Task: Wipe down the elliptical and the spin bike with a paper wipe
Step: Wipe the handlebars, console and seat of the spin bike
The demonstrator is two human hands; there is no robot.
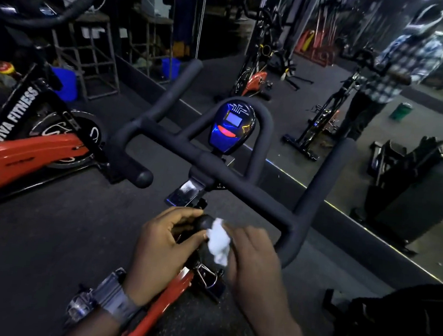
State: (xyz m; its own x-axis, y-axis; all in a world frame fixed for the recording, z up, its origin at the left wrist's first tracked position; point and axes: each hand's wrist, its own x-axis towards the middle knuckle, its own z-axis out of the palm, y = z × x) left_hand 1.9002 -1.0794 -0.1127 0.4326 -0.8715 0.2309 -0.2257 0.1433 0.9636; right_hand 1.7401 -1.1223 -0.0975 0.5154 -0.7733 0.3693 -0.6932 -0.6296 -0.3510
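A spin bike stands right in front of me, with black padded handlebars, a blue console and a red frame. A round black knob sits below the handlebars. My left hand curls its fingers around the left side of that knob. My right hand holds a crumpled white paper wipe pressed against the knob's right side. A watch is on my left wrist.
A second red spin bike marked VIVA FITNESS stands to the left. A wall mirror ahead reflects bikes and a person in a plaid shirt. A black machine base stands at right, a dark bag lies lower right. Dark rubber floor around.
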